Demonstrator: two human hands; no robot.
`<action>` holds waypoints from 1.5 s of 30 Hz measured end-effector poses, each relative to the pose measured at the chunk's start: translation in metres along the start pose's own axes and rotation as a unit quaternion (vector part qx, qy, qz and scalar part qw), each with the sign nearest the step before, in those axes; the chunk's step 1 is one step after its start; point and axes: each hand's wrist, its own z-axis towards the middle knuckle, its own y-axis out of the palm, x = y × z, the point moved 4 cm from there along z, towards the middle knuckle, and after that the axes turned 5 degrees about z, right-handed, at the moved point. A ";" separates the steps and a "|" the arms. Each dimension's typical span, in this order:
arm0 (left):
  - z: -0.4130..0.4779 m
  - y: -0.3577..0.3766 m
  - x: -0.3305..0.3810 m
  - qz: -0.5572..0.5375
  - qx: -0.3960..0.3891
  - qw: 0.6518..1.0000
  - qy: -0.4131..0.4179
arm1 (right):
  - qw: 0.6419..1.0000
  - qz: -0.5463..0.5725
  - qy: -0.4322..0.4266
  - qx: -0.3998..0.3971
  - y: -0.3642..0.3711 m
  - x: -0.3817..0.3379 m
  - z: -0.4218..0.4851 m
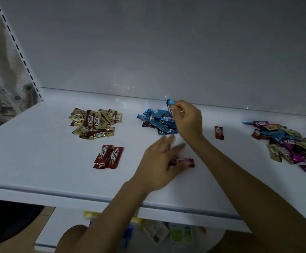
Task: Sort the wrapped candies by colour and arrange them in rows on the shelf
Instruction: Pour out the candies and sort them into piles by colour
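Blue candy (170, 106) is pinched upright in the curled fingertips of the right hand (188, 123), with the blue pile (157, 121) just beneath and left of that hand. The left hand (157, 161), fingers extended, is spread over 1 purple candy (187, 162) lying crosswise on the shelf (39, 147); contact is blurred but probable.

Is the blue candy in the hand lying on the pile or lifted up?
Lifted up. The right hand pinches the blue candy, which stands on end above the blue pile.
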 end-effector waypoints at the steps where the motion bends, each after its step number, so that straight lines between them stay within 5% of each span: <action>1: 0.000 0.005 0.003 0.033 -0.029 0.999 0.021 | 0.999 -0.023 -0.009 -0.023 0.006 0.004 0.005; 4: 0.000 0.007 0.006 0.025 -0.059 0.998 0.024 | 0.964 -0.168 -0.013 -0.206 0.029 0.014 0.007; 6: -0.001 0.005 0.005 0.010 -0.049 0.999 0.019 | 0.946 -0.211 -0.015 -0.247 0.032 0.014 0.001; 10: -0.001 0.000 0.008 0.011 -0.040 0.999 -0.004 | 0.975 -0.126 -0.006 -0.181 0.006 0.018 -0.010; 13: -0.005 -0.008 0.015 0.026 -0.015 0.999 -0.015 | 0.970 -0.208 -0.068 -0.107 -0.030 0.034 -0.019; 17: -0.003 -0.019 0.034 0.042 0.061 0.997 0.012 | 0.900 -0.365 0.074 -0.225 -0.077 0.074 -0.035; 19: 0.006 -0.017 0.054 0.023 0.070 0.997 0.022 | 0.900 -0.361 0.099 -0.224 -0.098 0.079 -0.047; 23: 0.036 0.013 0.099 -0.052 0.006 0.998 0.017 | 0.911 -0.351 0.086 -0.197 -0.132 0.084 -0.068; 27: 0.070 0.062 0.128 -0.011 -0.092 0.995 0.038 | 0.940 -0.258 0.097 -0.204 -0.177 0.094 -0.090; 30: 0.093 0.092 0.146 0.034 -0.141 0.989 0.023 | 0.944 -0.283 0.101 -0.135 -0.222 0.108 -0.103; 33: 0.111 0.113 0.161 0.067 -0.170 0.983 0.019 | 0.923 -0.355 0.142 -0.045 -0.266 0.129 -0.105; 38: 0.137 0.134 0.178 0.057 -0.204 0.977 0.021 | 0.861 -0.392 0.322 -0.037 -0.298 0.170 -0.101; 45: 0.168 0.155 0.197 0.035 -0.216 0.969 0.116 | 0.936 -0.275 0.211 -0.055 -0.261 0.164 -0.080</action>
